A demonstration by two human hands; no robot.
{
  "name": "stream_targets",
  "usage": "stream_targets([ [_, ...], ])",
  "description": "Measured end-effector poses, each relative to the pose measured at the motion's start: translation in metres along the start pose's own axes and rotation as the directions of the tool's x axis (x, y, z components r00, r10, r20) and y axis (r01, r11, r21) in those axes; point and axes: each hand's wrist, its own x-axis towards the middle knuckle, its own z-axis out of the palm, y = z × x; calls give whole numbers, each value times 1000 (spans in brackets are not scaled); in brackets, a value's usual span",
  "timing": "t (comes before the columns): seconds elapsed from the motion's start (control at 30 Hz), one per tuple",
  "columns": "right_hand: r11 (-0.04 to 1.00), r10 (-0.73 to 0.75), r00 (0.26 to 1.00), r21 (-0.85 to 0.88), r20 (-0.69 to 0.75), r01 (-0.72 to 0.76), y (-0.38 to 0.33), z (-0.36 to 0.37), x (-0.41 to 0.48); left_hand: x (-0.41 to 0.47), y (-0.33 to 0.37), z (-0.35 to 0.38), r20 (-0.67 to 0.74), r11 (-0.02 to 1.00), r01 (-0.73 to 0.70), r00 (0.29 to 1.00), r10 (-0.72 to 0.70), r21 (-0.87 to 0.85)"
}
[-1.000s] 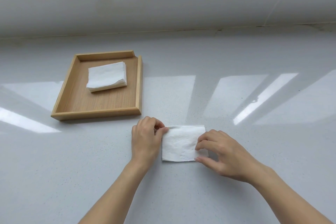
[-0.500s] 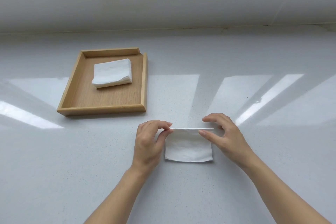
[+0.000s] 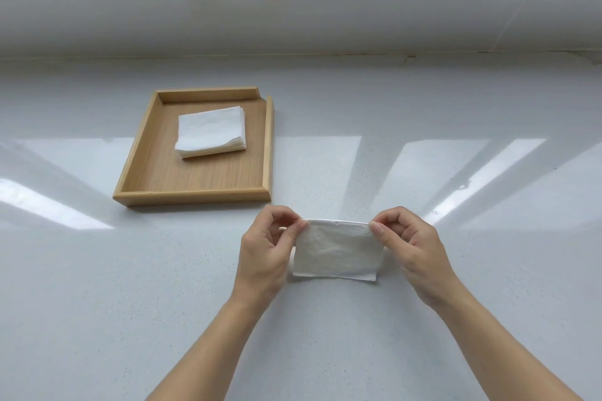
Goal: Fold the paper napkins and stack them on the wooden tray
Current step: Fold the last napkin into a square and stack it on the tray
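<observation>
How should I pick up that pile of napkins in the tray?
Probably pinch the stack of folded napkins at its right side, thumb on top and fingers beneath, coming from above. There the layered edges show loose, so squeezing them keeps the pile together. The wooden tray has low walls that block a sideways approach.

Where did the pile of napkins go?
In the head view, the napkin pile sits inside the wooden tray, toward its far end, up and left of both hands.
</observation>
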Motion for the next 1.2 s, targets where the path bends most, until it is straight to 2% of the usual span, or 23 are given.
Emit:
stream_targets([
  [0.27, 971, 76, 996, 226, 38, -82, -26, 32, 14, 15, 23, -27, -106, 993, 8, 994, -21, -117],
  [0.4, 965, 105, 991, 232, 85, -122, -31, 54, 22, 27, 25, -50, -163, 991, 17, 986, -39, -132],
  [0.5, 970, 82, 994, 223, 78, -98, -33, 75, 29, 38, 24, -69, -187, 982, 59, 978, -92, -178],
  [0.83, 988, -7, 1000, 152, 12, 5, -55, 142, 81, 88, 28, -130, -47, 918, 285, 950, -309, -275],
  [1.0, 996, -8, 1000, 87, -10, 9, -60, 163, 113, 116, 27, -149, -4, 923, 324, 943, -332, -207],
  [1.2, 1000, -5, 998, -27, -68, 3, -60, 185, 154, 157, 12, -161, -127, 964, 261, 959, -254, 44],
])
